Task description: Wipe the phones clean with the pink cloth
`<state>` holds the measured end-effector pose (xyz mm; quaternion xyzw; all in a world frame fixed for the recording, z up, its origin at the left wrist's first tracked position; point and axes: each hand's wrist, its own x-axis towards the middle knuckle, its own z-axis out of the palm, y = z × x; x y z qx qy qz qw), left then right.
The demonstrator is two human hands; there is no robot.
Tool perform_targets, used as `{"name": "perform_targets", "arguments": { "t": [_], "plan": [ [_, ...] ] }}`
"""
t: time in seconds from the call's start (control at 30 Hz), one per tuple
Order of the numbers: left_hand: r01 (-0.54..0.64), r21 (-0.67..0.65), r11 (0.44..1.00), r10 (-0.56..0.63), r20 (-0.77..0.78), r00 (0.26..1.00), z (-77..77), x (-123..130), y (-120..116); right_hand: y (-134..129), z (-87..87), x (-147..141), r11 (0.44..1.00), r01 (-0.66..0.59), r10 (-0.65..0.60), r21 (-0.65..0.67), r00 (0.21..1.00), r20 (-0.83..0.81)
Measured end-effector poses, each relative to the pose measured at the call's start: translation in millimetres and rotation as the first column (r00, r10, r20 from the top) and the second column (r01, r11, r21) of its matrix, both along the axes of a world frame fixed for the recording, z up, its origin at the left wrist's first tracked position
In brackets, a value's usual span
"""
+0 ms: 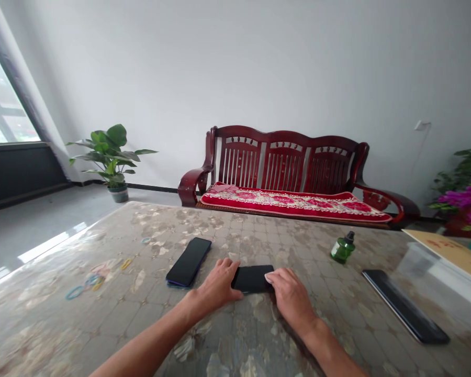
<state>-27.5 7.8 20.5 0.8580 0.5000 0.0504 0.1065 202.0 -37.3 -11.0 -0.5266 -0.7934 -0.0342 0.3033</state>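
Observation:
A black phone [251, 279] lies flat and crosswise on the patterned table cover [235, 319]. My left hand [221, 283] grips its left end, with the thumb near the lower edge and the fingers at the upper corner. At the phone's right end is my right hand [289, 293], its fingers closed on a small white piece [269, 276] that touches the screen. Left of my hands, another dark phone [189, 261] rests on top of something blue-edged. A third long black phone [405, 306] lies at the right.
A green bottle with a black cap [343, 248] stands right of centre. Colourful bands [92, 283] lie on the left. A clear box with a tan sheet on top [447, 254] is at the right edge. Beyond the table stands a red wooden bench [286, 157].

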Motion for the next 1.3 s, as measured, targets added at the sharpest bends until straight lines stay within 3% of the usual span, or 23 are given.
{"name": "perform_targets", "arguments": {
  "t": [0.13, 0.23, 0.5, 0.8, 1.07, 1.2, 1.3],
  "plan": [
    [-0.043, -0.046, 0.998, 0.051, 0.19, 0.98, -9.1, -11, -10, -6, 1.9, -12, 0.997, -0.071, 0.071, -0.011, 0.997, 0.007],
    [-0.061, -0.043, 0.997, 0.069, 0.224, 0.972, -12.2, -17, -10, -9, 4.0, -18, 0.991, -0.127, 0.128, -0.036, 0.991, 0.027],
    [-0.072, -0.077, 0.994, 0.09, 0.267, 0.96, -16.0, -19, -5, 11, 1.8, 2, 0.993, 0.08, -0.071, -0.084, 0.993, 0.097],
    [-0.079, -0.067, 0.995, 0.095, 0.28, 0.955, -21.2, -19, -2, 6, 17.4, -61, 0.992, -0.069, 0.085, -0.106, 0.984, 0.157],
    [-0.079, -0.078, 0.994, 0.098, 0.272, 0.957, -19.9, -20, -2, 31, 1.0, -15, 0.988, 0.133, -0.124, -0.076, 0.987, 0.104],
    [-0.074, -0.062, 0.995, 0.088, 0.273, 0.958, -20.6, -19, -2, 33, 6.4, -42, 0.985, 0.152, -0.14, -0.087, 0.981, 0.135],
    [-0.072, -0.05, 0.996, 0.083, 0.275, 0.958, -22.4, -19, -2, 28, 12.4, -73, 0.992, 0.083, -0.066, -0.095, 0.983, 0.17]
  ]
}}
